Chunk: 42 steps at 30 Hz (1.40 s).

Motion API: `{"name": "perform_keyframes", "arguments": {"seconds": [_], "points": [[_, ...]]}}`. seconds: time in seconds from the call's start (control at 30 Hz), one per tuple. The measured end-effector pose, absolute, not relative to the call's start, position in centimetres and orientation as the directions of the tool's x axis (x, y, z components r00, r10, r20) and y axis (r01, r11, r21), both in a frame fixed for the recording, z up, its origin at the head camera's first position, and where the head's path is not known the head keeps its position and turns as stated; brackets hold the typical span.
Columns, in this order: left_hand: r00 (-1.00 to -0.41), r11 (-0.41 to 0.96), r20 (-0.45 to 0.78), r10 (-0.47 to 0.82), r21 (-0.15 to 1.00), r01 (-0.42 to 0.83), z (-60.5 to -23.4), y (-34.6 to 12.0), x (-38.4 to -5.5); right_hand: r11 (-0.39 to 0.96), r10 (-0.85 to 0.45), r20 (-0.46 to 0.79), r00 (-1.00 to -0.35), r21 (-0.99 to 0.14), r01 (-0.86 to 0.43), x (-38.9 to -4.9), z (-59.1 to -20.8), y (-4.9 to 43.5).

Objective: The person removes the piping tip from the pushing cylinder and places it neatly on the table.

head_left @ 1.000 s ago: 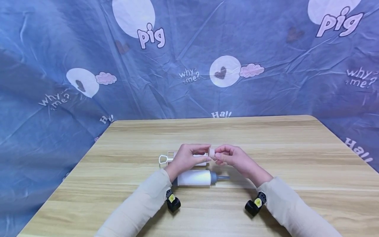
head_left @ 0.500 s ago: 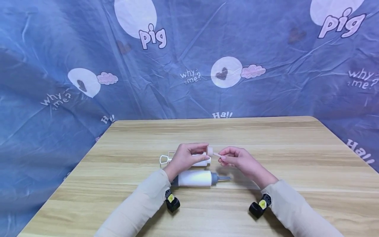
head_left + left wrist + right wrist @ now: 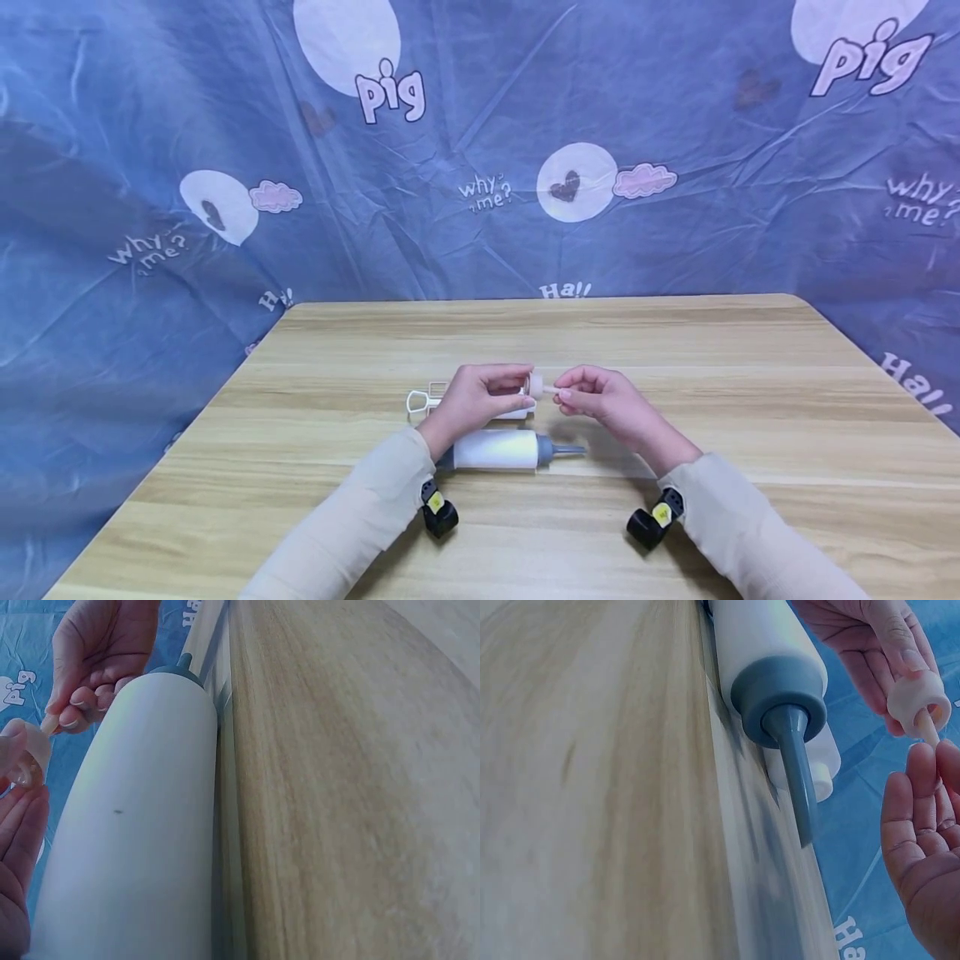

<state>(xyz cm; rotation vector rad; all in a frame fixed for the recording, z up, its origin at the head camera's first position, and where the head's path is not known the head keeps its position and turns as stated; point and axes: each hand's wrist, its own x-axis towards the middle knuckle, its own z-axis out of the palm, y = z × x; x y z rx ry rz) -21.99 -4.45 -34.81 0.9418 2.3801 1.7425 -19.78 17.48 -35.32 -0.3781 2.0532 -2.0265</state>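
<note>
- Cap (image 3: 535, 385), small and whitish, is held up between the two hands above the worktop (image 3: 750, 383), probably so that both its ends can be reached.
- The left hand (image 3: 480, 396) keeps a narrow grip on it, thumb to one side and fingers to the other. This likely steadies the cap while leaving the end that faces the other hand uncovered.
- A thin, pale stem (image 3: 928, 727) runs out of that end; whether it is fixed to the cap or only pushed in, I cannot tell.
- The right hand (image 3: 603, 404) pinches the stem's outer end, its grip closed to a fingertip hold, which suits so slim a piece. Stem and cap lie roughly in line, so a push, pull or twist would probably pass straight along.
- The bottle (image 3: 495, 450), white with a grey top, lies on its side below the hands, its spout (image 3: 570, 450) toward the person's right. Lying down, it seems less likely to tip.
- Behind it lies a white tube (image 3: 517, 412), roughly parallel, with a looped handle (image 3: 408, 403) at its left. The left hand partly hides it; both pieces rest within easy reach.
</note>
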Motion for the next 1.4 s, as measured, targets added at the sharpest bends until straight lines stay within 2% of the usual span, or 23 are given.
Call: {"name": "perform_keyframes", "arguments": {"seconds": [0.23,0.47,0.63,0.77,1.2,1.4], "points": [[-0.802,0.173,0.305,0.513,0.879,0.444,-34.8,-4.2,-21.8,0.018,-0.356,0.046,-0.933,-0.998,-0.056,-20.0,-35.5,17.3],[-0.824,0.193,0.24,0.513,0.903,0.384,-35.0,-4.1,-21.8,0.027,-0.39,0.051,-0.919,-0.997,-0.067,-20.1,-35.6,17.2],[-0.819,0.194,0.242,0.52,0.9,0.389,-35.0,-4.0,-21.7,0.033,-0.412,0.056,-0.909,-0.997,-0.077,-20.1,-35.7,17.3],[-0.812,0.205,0.256,0.525,0.888,0.412,-34.8,-3.9,-21.6,0.012,-0.433,0.075,-0.898,-0.996,-0.089,-20.2,-35.8,17.5],[-0.808,0.185,0.222,0.546,0.909,0.375,-34.8,-3.9,-21.4,-0.042,-0.486,0.121,-0.866,-0.992,-0.115,-20.4,-36.3,17.8],[-0.826,0.216,0.22,0.519,0.901,0.376,-34.8,-3.9,-21.5,-0.061,-0.483,0.134,-0.865,-0.991,-0.119,-20.5,-36.4,17.8]]}}
